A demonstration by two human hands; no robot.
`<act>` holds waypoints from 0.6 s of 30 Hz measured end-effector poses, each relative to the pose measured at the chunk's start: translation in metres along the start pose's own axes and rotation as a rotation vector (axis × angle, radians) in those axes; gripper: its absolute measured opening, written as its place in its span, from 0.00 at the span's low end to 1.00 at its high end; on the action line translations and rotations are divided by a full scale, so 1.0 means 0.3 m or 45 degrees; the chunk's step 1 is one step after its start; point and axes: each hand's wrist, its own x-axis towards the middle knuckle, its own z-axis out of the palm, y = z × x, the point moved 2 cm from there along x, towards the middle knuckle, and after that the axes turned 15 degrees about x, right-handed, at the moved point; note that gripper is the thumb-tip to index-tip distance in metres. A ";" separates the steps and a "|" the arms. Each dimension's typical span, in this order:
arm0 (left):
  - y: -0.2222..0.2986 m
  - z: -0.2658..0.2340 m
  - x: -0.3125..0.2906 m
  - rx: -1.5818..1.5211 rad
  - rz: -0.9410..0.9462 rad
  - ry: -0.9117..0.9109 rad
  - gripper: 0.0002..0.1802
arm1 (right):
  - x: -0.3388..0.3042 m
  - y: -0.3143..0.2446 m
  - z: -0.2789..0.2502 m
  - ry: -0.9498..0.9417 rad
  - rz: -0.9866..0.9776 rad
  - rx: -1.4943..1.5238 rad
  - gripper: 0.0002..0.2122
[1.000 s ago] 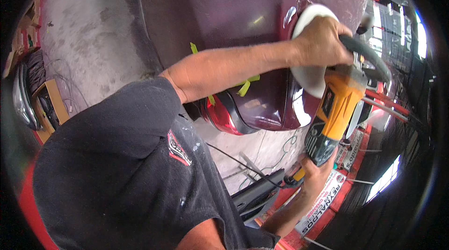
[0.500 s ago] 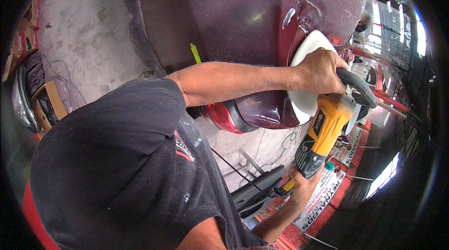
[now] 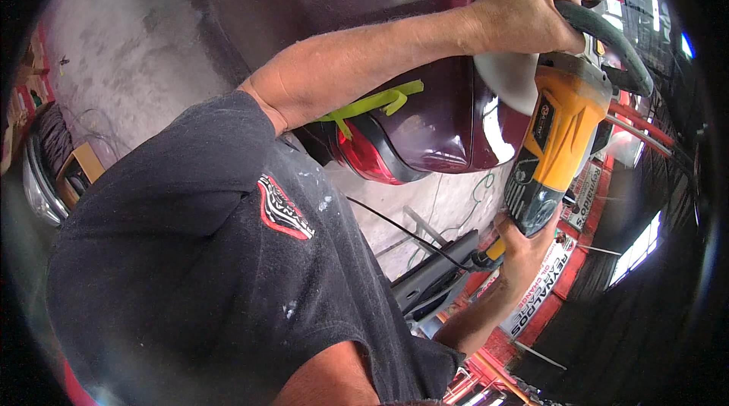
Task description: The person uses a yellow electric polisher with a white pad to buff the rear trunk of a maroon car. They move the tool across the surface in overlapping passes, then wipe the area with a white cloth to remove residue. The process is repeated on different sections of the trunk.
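By the side edge of the shiny purple metal car (image 3: 440, 121) is a long yellow-and-black polisher (image 3: 566, 118), its round white pad (image 3: 510, 76) facing the paint. The left hand (image 3: 522, 15) has its fingers wrapped round the black curved handle (image 3: 623, 43) and the right hand (image 3: 525, 254) grips the back end, likely for steadiness.

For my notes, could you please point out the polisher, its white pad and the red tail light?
Polisher (image 3: 569, 129), head view, on its yellow housing.
White pad (image 3: 512, 78), head view, on its lower part.
Red tail light (image 3: 365, 153), head view, on its lens.

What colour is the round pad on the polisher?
The pad is white, seen best in the head view.
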 end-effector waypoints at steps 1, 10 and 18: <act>-0.001 0.002 0.000 0.077 0.037 -0.028 0.16 | 0.001 -0.002 -0.001 0.009 0.012 0.012 0.36; 0.063 0.138 -0.189 -0.171 -0.232 -0.288 0.16 | -0.154 0.158 -0.166 0.079 0.070 -0.040 0.38; 0.058 0.073 -0.146 -0.199 -0.211 -0.178 0.10 | -0.102 0.097 -0.096 0.060 0.041 -0.036 0.37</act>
